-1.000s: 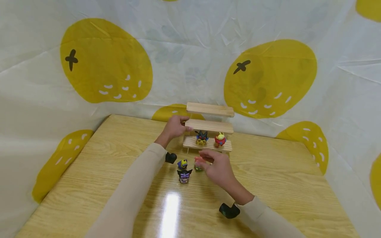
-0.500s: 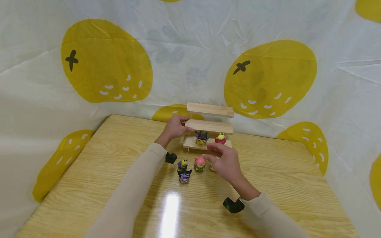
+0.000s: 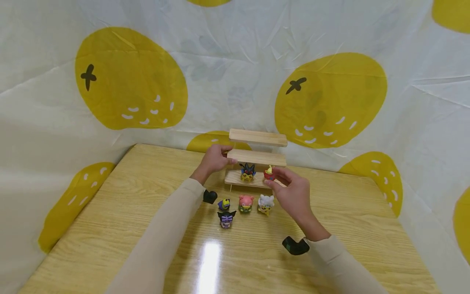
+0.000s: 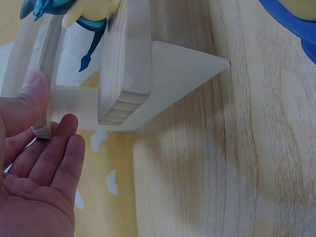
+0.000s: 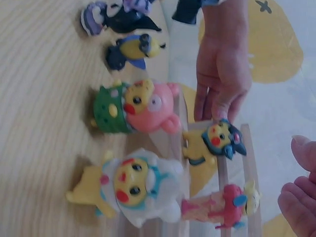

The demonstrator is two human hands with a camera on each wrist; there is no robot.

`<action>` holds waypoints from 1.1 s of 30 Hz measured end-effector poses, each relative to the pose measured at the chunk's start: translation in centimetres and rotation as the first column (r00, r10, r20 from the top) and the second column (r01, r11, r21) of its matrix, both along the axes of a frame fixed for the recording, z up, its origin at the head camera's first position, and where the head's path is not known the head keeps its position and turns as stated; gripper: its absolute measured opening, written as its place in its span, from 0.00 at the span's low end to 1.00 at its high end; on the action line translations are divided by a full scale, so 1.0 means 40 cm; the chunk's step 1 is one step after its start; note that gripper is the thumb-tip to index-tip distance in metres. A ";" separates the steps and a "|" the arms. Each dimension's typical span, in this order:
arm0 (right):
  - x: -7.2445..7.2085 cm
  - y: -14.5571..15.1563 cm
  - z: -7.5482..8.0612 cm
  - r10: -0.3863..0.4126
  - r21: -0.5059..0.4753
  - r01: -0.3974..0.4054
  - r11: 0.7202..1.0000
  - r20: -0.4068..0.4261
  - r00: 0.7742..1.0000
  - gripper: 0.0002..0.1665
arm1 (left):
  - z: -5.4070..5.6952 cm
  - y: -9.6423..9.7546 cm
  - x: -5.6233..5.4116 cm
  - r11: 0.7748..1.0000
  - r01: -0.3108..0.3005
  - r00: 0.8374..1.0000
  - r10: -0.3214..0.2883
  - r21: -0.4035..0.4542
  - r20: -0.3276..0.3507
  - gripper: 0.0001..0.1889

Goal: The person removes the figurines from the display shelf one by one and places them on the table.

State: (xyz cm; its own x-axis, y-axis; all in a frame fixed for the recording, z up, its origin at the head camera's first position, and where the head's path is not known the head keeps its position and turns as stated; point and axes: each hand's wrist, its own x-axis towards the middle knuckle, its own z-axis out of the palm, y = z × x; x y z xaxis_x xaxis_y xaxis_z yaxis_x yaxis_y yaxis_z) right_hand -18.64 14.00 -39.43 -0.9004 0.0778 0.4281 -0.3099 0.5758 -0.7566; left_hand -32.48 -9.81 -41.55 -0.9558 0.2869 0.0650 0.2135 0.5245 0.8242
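My left hand (image 3: 214, 159) pinches the left end of the middle tier of a three-tier wooden display shelf (image 3: 257, 157), thumb on top and fingers beneath. On the lowest tier stand a yellow figurine with a black-and-blue hood (image 3: 248, 174) and a red figurine with a pale yellow top (image 3: 268, 174). My right hand (image 3: 295, 196) is beside the red figurine, thumb and fingers spread near it. In the right wrist view a gap shows between my right fingertips (image 5: 291, 195) and that figurine. Before the shelf are a pink-hooded figurine (image 3: 245, 203) and a white-hooded figurine (image 3: 266, 204).
A yellow-and-blue figurine (image 3: 224, 204) and a black-eared figurine with a purple bow (image 3: 226, 219) stand at the left of the front group. The wooden table (image 3: 349, 228) meets a white sheet (image 3: 235, 61) with yellow fruit prints behind the shelf.
My right hand has moved right and up from the pink-hooded figurine, past the white-hooded one, to the red figurine. The white-hooded figurine is now uncovered. My left hand keeps its hold.
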 end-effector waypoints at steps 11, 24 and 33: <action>-0.050 0.052 -0.002 -0.056 0.144 0.036 0.989 0.136 0.989 0.30 | -0.001 -0.001 0.002 1.000 -0.006 1.000 0.006 0.011 0.006 0.33; -0.109 0.065 -0.028 0.015 0.047 -0.030 0.998 0.298 0.955 0.33 | -0.002 0.003 0.000 1.000 -0.002 1.000 0.002 0.017 0.009 0.33; -0.120 0.052 -0.030 -0.008 0.065 -0.011 0.998 0.286 0.958 0.28 | 0.002 0.002 -0.001 1.000 -0.007 1.000 0.007 0.006 0.013 0.33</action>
State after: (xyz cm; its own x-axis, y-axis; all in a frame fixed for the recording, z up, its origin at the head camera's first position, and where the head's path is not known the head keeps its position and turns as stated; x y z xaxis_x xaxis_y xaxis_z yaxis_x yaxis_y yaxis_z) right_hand -23.42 16.09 -40.65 -0.9859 0.0573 0.1569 -0.0868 0.6265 -0.7746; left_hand -32.54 -9.73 -41.48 -0.9585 0.2798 0.0540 0.1988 0.5209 0.8301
